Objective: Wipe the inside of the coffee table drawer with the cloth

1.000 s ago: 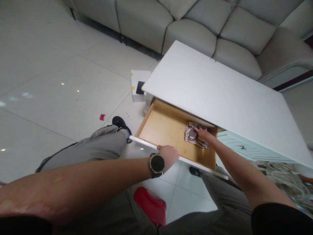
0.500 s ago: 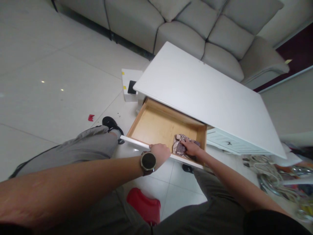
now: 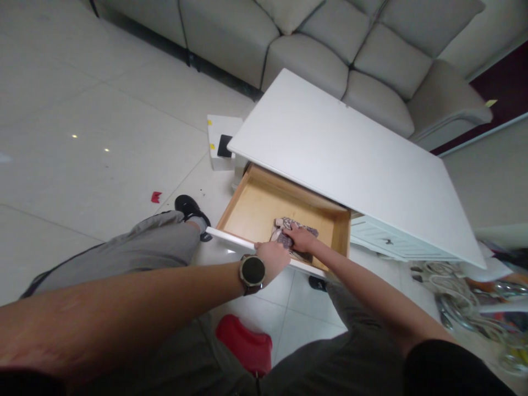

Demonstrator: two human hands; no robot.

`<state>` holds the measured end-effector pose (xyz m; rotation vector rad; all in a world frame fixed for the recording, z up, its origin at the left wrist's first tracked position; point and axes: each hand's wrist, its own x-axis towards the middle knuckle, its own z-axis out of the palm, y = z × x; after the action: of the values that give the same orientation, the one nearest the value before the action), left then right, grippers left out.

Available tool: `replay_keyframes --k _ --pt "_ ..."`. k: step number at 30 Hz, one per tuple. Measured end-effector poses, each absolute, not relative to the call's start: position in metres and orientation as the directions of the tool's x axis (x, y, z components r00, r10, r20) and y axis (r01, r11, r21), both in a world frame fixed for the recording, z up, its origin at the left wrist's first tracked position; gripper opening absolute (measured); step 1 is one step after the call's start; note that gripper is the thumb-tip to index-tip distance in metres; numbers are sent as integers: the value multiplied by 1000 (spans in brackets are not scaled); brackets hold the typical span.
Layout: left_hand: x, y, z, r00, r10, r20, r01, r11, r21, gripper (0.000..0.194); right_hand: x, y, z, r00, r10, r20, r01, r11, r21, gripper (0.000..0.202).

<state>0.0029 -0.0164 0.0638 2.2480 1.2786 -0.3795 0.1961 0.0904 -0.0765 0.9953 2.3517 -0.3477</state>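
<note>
A wooden drawer (image 3: 251, 206) stands pulled out from a white table (image 3: 346, 148). My left hand (image 3: 274, 261), below a round watch on the wrist, is closed over the top edge of the drawer's white front. Inside the drawer, near that front, lies a folded brown-and-white patterned cloth (image 3: 282, 237). My right hand (image 3: 301, 239) rests on the cloth with its fingers wrapped onto it. Part of the cloth is hidden under the hand.
A grey sofa (image 3: 307, 58) runs behind the table. A white box (image 3: 218, 126) with a black item stands at the table's left end. Below the drawer is a red object (image 3: 245, 344). Coiled cables (image 3: 449, 286) lie at the right.
My right hand and the patterned cloth have moved left along the inside of the drawer. My left hand keeps its place on the drawer front.
</note>
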Motion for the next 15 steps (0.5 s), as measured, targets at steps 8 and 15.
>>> replay_keyframes --k 8,15 --pt "5 -17 53 527 723 -446 850 -438 294 34 123 95 -75 -577 565 -590 718 695 -36 55" --pt "4 -18 59 537 710 -456 843 -458 281 31 78 96 -74 -627 544 -557 692 718 -78 55"
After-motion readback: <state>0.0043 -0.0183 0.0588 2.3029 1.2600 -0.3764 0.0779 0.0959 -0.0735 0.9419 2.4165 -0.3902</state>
